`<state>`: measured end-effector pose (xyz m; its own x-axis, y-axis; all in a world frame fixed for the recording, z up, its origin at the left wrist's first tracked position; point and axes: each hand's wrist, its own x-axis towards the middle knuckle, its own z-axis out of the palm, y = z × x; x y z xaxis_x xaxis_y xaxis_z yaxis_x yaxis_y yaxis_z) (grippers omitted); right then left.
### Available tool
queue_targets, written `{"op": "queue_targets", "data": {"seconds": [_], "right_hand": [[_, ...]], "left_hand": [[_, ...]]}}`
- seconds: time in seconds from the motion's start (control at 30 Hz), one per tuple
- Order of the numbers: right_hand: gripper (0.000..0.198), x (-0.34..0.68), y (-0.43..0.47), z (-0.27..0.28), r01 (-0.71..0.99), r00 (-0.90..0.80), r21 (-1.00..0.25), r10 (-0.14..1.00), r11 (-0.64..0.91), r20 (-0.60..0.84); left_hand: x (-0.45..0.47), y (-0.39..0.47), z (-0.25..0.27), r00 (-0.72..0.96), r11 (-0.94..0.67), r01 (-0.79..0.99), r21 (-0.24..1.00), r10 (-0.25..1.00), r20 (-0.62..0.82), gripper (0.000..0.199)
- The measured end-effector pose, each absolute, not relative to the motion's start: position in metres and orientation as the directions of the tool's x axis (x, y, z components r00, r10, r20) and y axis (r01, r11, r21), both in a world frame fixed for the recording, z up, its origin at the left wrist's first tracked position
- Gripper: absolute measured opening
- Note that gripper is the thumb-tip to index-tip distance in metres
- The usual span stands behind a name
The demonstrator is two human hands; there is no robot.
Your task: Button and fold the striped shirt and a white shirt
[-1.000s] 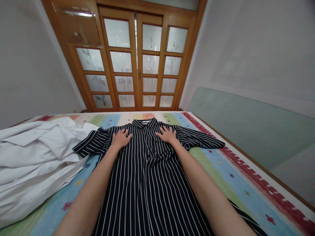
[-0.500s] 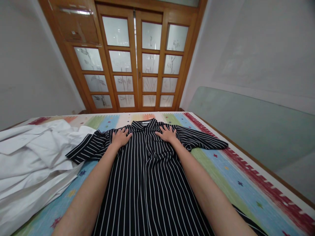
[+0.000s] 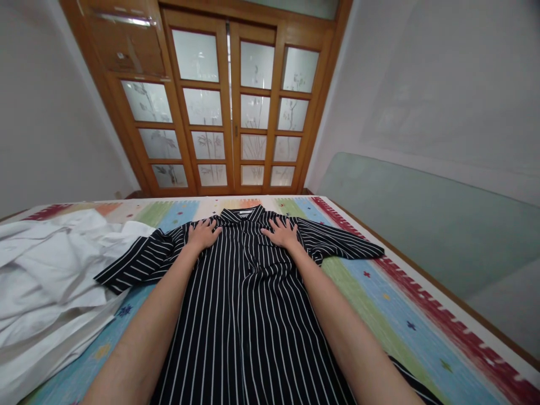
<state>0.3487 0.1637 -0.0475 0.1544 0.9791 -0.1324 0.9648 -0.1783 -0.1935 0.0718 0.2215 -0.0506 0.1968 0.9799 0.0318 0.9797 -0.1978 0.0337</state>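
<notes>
A black shirt (image 3: 240, 304) with white stripes lies spread out face up, its collar at the far end and its short sleeves stretched to both sides. My left hand (image 3: 203, 233) rests flat on the shirt's upper left chest, fingers spread. On the upper right chest lies my right hand (image 3: 282, 232), also flat with fingers apart. Between and below the hands the cloth shows wrinkles, mostly under the right one. The lower hem runs out of view at the bottom.
A crumpled white garment (image 3: 54, 281) lies at the left, touching the striped sleeve. Beneath everything is a colourful patterned sheet (image 3: 367, 304) on a bed. A pale green panel (image 3: 422, 214) stands along the right wall. Wooden glass-paned doors (image 3: 232, 112) are at the back.
The view has shifted slightly. Both hands stay flat on the shirt's chest in nearly the same spots, and the left sleeve reaches a little farther left over the white garment.
</notes>
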Motion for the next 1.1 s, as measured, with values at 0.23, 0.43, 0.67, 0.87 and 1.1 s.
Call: {"op": "queue_targets", "data": {"seconds": [0.23, 0.43, 0.67, 0.87, 1.1], "right_hand": [[0.083, 0.348, 0.158, -0.047, 0.968, 0.139, -0.199, 0.986, -0.155, -0.092], [0.082, 0.348, 0.149, -0.050, 0.978, 0.100, -0.176, 0.993, -0.108, -0.056], [0.080, 0.347, 0.127, -0.048, 0.986, 0.017, -0.164, 0.999, -0.022, -0.033], [0.077, 0.346, 0.106, -0.049, 0.991, -0.027, -0.135, 0.999, 0.024, -0.021], [0.075, 0.341, 0.079, -0.049, 0.990, -0.011, -0.138, 1.000, 0.007, -0.025]], "left_hand": [[0.067, 0.222, -0.053, 0.221, -0.222, 0.975, 0.024, 0.975, 0.028, 0.070], [0.067, 0.203, -0.054, 0.201, -0.203, 0.979, 0.033, 0.979, 0.041, 0.078], [0.066, 0.173, -0.049, 0.210, -0.211, 0.976, 0.053, 0.977, 0.025, 0.084], [0.063, 0.142, -0.050, 0.289, -0.289, 0.957, 0.032, 0.957, 0.019, 0.085], [0.058, 0.100, -0.050, 0.346, -0.348, 0.937, 0.032, 0.936, 0.058, 0.085]]}}
